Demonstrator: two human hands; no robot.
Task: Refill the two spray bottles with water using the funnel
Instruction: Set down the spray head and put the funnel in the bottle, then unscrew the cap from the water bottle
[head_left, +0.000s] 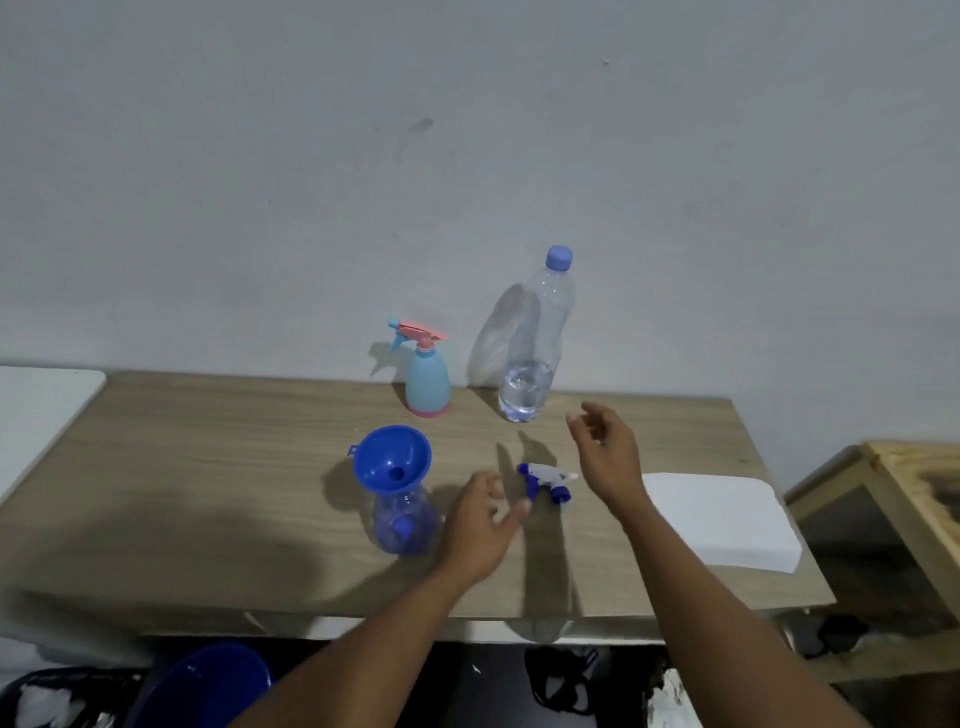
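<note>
A blue funnel (392, 458) sits in the neck of a clear blue spray bottle (404, 525) standing on the wooden table (208, 467). That bottle's white and blue spray head (548, 480) lies loose on the table between my hands. My left hand (480, 525) hovers open just right of the clear bottle. My right hand (605, 452) is open above the table, right of the spray head and below the large water bottle (535, 343), which is capped and holds a little water. A light blue spray bottle with a pink trigger (426, 374) stands at the back.
A folded white cloth (722, 519) lies at the table's right end. A wooden frame (904, 499) stands to the right of the table. A blue basin (208, 686) sits on the floor below. The wall is right behind the bottles.
</note>
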